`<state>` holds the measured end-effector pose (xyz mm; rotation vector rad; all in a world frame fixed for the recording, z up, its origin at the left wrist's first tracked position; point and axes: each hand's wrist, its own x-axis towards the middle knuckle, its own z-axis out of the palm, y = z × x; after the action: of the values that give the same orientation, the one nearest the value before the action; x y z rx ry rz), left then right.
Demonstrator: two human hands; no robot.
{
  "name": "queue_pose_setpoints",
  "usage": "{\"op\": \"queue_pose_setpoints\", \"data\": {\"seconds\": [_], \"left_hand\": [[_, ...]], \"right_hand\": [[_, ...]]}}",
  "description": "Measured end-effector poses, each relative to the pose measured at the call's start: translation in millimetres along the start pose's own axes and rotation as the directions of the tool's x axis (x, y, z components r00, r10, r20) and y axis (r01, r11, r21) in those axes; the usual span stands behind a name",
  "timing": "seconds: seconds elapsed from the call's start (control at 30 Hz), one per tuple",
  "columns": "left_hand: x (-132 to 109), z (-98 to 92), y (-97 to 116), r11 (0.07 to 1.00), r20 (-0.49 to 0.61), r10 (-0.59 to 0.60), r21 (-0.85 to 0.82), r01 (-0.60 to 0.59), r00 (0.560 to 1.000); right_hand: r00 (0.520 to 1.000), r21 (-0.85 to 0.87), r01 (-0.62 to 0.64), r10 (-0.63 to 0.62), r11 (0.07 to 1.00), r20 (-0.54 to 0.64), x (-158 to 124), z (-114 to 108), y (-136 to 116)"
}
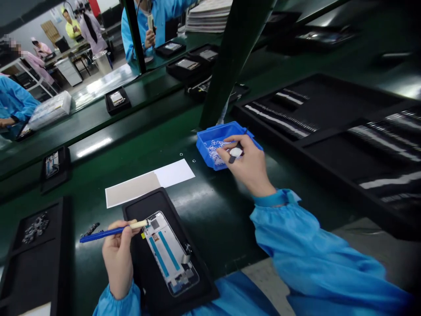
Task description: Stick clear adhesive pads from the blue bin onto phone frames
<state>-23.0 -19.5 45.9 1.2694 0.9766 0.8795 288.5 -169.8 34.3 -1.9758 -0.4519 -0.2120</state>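
My left hand [119,254] is closed around a blue pen-like stick [105,233] with a cream-coloured end. That end reaches the upper left corner of an opened phone body [171,252], silver with two blue strips, which lies in a black foam tray [144,259]. Over a blue plastic bin [215,131] is my right hand [248,164], its thumb and index finger bent toward each other. A small black-and-white tool [235,152] is held in its fingers; its exact kind is unclear. Many tiny white ring-like pieces [213,149] lie in the bin. Whether the fingertips hold one cannot be made out.
Beyond the phone tray lies a white and beige card [134,189], with two small white pieces nearby. Large black trays with strips [279,120] stand at the right. A black parts tray [36,263] is at the left. A green post [226,61] rises behind the bin; co-workers sit across.
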Motion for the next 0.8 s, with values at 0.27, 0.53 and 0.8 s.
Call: {"op": "queue_pose_setpoints", "data": {"seconds": [0.27,0.53,0.8], "left_hand": [[4,1.1,5,0.856,0.135,0.325,0.379,-0.352,0.936],[7,6.6,-1,0.609,0.432,0.336,0.578,-0.543,0.837],[8,14.0,3,0.546,0.491,0.336,0.594,-0.591,0.804]], "right_hand": [[0.957,-0.074,0.290,-0.289,0.954,0.023,-37,14,-24],[0.577,0.364,0.458,-0.583,0.811,0.573,-110,58,-53],[0.541,0.418,0.244,-0.481,0.875,0.690,-109,58,-48]]}}
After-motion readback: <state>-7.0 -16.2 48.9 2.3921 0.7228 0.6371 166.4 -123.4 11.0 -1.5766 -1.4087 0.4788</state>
